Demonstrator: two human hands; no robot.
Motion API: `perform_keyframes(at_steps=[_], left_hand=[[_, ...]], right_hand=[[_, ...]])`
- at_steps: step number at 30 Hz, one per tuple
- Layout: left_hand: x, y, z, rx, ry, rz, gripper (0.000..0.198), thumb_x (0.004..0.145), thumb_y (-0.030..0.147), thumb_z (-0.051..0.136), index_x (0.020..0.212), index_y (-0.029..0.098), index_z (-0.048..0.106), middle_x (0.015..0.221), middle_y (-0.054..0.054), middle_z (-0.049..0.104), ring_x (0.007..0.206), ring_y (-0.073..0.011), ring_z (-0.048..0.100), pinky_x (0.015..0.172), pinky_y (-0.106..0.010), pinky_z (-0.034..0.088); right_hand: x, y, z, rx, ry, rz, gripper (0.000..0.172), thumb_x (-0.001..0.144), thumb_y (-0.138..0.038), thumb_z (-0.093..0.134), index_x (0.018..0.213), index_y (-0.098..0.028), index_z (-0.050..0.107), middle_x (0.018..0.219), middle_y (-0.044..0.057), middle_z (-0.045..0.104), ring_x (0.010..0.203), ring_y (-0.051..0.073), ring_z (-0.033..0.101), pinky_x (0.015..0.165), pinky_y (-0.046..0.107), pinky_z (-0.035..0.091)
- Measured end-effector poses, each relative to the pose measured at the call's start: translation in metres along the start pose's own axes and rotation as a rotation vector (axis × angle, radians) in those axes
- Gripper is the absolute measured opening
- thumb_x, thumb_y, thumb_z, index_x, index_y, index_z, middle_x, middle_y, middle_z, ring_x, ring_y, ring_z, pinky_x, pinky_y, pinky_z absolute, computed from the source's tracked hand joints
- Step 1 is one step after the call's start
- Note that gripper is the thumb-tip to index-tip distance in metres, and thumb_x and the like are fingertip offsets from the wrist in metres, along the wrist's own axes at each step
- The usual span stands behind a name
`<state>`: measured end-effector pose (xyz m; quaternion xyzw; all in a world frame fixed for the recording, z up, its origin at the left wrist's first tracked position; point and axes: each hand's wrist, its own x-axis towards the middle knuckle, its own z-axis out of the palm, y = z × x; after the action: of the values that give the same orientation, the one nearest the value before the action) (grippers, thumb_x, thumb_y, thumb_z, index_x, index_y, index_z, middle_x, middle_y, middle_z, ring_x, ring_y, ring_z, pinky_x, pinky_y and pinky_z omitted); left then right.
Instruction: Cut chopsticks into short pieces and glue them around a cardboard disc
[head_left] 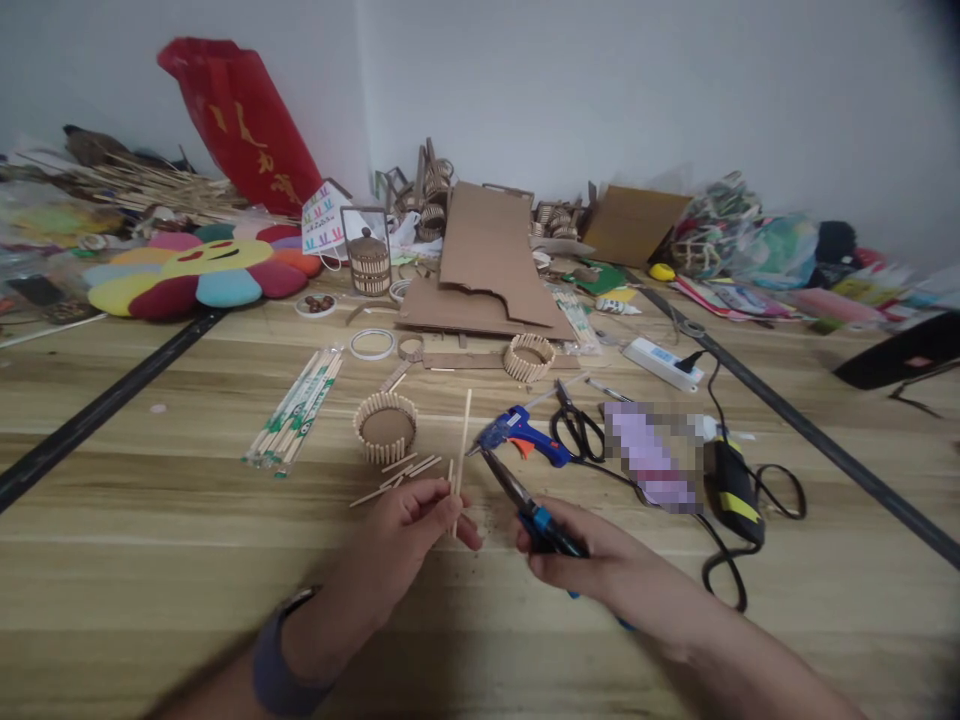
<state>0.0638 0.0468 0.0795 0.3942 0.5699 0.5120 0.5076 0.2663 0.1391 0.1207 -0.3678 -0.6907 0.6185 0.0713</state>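
Left hand [416,525] pinches a stick [466,425], right hand [592,550] grips pliers [534,508], handles partly hidden by fingers. Stick rises near-upright above left thumb, lower part covered, near the pliers' tips; shorter stick [451,470] beside it, hard to make out.

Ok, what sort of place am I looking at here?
Likely a craft room or small handicraft workshop: the wooden table holds a blue glue gun, packaged sticks and a round container walled with short sticks.
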Motion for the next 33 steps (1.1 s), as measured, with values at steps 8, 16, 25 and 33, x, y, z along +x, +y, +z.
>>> perform_keyframes(at_steps=[8, 16, 25, 33], left_hand=[[-0.004, -0.003, 0.005, 0.019, -0.169, -0.082, 0.032, 0.084, 0.052, 0.059, 0.081, 0.022, 0.07, 0.067, -0.001, 0.075, 0.069, -0.0204, 0.061, 0.075, -0.031, 0.041], [-0.004, -0.001, 0.012, -0.08, -0.279, -0.085, 0.031, 0.081, 0.049, 0.063, 0.076, 0.02, 0.073, 0.066, -0.002, 0.073, 0.063, -0.0186, 0.065, 0.069, -0.029, 0.045], [-0.006, 0.001, 0.014, -0.198, -0.341, -0.075, 0.029, 0.08, 0.048, 0.068, 0.073, 0.021, 0.077, 0.071, -0.002, 0.073, 0.058, -0.0145, 0.064, 0.066, -0.026, 0.048], [-0.006, 0.002, 0.014, -0.206, -0.352, -0.049, 0.03, 0.082, 0.048, 0.067, 0.071, 0.022, 0.077, 0.066, -0.002, 0.071, 0.058, -0.016, 0.064, 0.066, -0.027, 0.05]], right_hand=[[-0.01, -0.003, -0.006, 0.091, -0.127, 0.266, 0.028, 0.059, -0.022, 0.061, 0.085, -0.021, 0.072, 0.078, 0.0, 0.065, 0.072, 0.016, 0.057, 0.065, 0.026, 0.042], [-0.001, -0.009, 0.005, 0.15, -0.187, 0.257, 0.026, 0.055, -0.019, 0.057, 0.078, -0.021, 0.068, 0.074, -0.002, 0.061, 0.068, 0.014, 0.052, 0.059, 0.024, 0.038], [0.002, -0.016, 0.009, 0.173, -0.227, 0.238, 0.033, 0.054, -0.017, 0.056, 0.083, -0.021, 0.071, 0.074, -0.002, 0.061, 0.069, 0.013, 0.053, 0.059, 0.022, 0.037], [0.0, -0.016, 0.011, 0.147, -0.232, 0.224, 0.027, 0.053, -0.018, 0.054, 0.077, -0.021, 0.066, 0.074, -0.002, 0.058, 0.071, 0.014, 0.05, 0.064, 0.024, 0.036]])
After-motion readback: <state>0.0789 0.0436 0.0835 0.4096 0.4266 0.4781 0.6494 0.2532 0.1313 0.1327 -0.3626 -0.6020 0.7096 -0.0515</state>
